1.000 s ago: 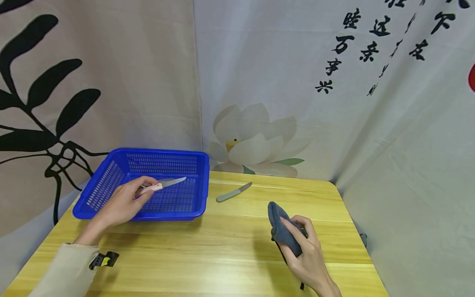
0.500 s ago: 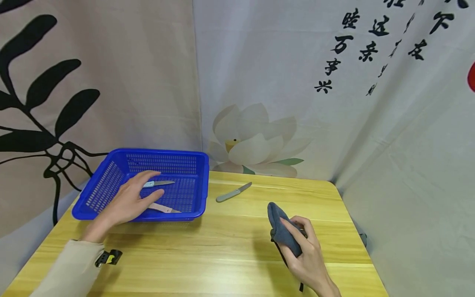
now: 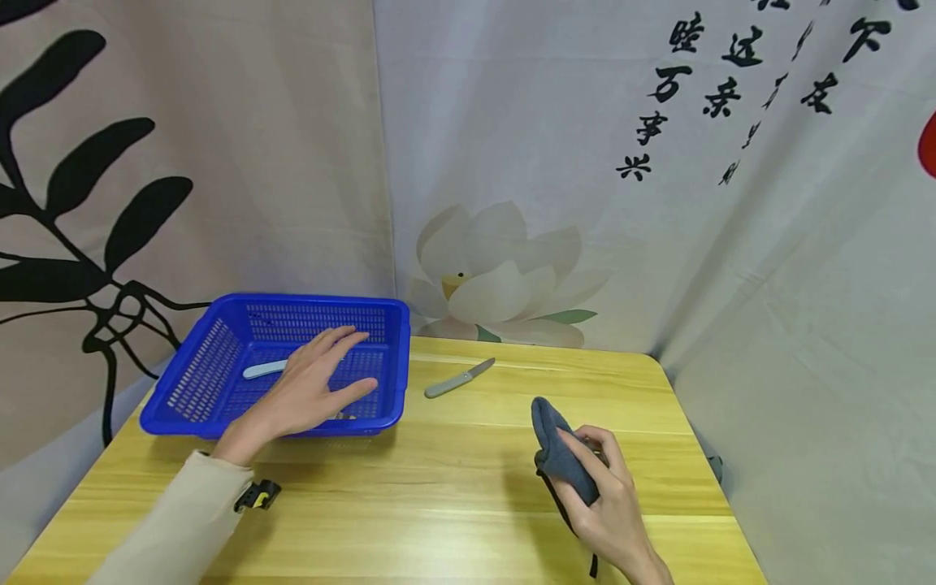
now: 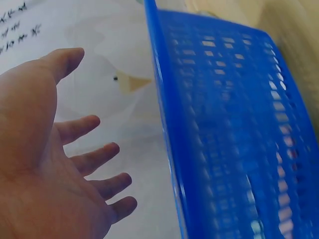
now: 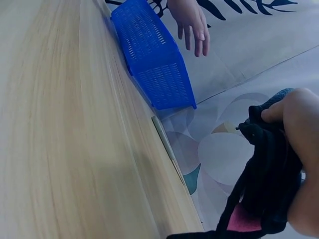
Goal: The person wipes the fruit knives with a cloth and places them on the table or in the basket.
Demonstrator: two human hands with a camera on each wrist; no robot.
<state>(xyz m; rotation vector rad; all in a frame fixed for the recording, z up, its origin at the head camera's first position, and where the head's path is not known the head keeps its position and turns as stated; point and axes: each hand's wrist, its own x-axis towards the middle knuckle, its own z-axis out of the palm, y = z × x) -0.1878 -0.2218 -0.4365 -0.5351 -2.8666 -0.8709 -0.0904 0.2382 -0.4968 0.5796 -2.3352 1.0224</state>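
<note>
My left hand (image 3: 310, 388), its fingers spread and holding nothing, hovers over the blue plastic basket (image 3: 406, 357). Inside the basket lies a knife with a pale blue handle (image 3: 265, 370); the hand hides its blade. A second knife (image 3: 344, 417) in there is almost wholly covered by the hand. On the table, right of the basket, a small knife with a grey-green handle (image 3: 448, 385) lies with its blade pointing away to the right. My right hand (image 3: 607, 500) grips a dark blue-grey cloth pouch (image 3: 559, 455) with a black cord, held above the table.
The wooden table (image 3: 439, 504) has its back edge against a printed cloth backdrop (image 3: 512, 122). Another cloth hangs along the right side. The basket stands at the table's back left, its raised rim around the knives.
My left hand has let go of a knife with a pinkish handle, which dropped into the basket's front, and has then moved right with its fingers spread. My right hand stays with the pouch.
</note>
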